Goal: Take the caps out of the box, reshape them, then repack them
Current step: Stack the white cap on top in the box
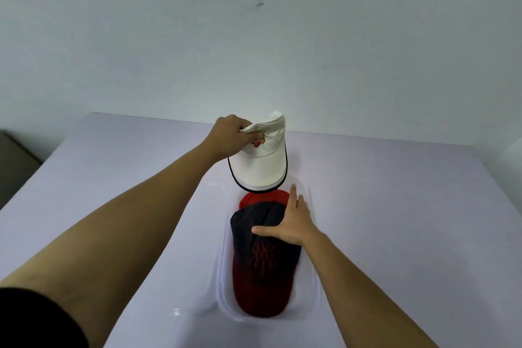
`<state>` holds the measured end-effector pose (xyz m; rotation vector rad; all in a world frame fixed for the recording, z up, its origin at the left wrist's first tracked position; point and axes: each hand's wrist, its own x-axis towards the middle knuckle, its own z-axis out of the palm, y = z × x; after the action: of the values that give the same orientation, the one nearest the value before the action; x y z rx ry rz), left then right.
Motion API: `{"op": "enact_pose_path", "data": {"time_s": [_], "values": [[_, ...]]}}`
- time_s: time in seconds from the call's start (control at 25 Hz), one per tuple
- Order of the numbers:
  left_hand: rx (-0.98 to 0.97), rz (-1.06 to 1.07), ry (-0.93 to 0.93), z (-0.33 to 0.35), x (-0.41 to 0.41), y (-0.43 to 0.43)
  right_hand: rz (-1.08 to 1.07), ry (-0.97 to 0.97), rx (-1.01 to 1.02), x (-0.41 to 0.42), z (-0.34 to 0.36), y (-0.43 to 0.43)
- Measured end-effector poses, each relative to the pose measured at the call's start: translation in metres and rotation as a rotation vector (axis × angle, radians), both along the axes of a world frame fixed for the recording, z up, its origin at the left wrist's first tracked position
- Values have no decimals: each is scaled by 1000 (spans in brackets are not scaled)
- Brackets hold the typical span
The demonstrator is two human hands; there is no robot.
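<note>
A white cap (261,162) with a dark-edged brim hangs in the air above the far end of a clear plastic box (221,285). My left hand (233,137) grips it by the crown, brim pointing down toward me. Inside the box lies a dark navy and red cap (262,271) with a red emblem, brim toward me. A red cap (265,196) shows behind it, partly hidden. My right hand (292,223) rests flat on the navy cap's crown, fingers spread.
The box sits on a white table (395,220) that runs to a pale wall at the back. A grey object (14,161) stands beyond the table's left edge.
</note>
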<state>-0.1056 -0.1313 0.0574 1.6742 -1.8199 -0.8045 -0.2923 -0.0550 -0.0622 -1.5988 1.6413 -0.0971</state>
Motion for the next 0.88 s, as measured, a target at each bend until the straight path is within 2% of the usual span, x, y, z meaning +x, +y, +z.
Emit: {"op": "enact_pose_path", "data": {"time_s": [0.12, 0.28, 0.4, 0.64, 0.72, 0.88], "values": [[-46, 14, 40, -3, 4, 2, 21, 30, -22, -1, 7, -2], [-223, 16, 22, -1, 1, 0, 169, 5, -212, -7, 14, 12], [-459, -123, -87, -8, -5, -1, 241, -1, -316, -9, 19, 25], [-735, -331, -234, -52, -21, 10, 316, -7, -403, -12, 25, 40], [-712, -425, -226, -60, -23, 14, 338, -10, -417, -12, 27, 43], [-483, -533, -232, -59, -27, 16, 369, -34, -439, -10, 29, 46]]}}
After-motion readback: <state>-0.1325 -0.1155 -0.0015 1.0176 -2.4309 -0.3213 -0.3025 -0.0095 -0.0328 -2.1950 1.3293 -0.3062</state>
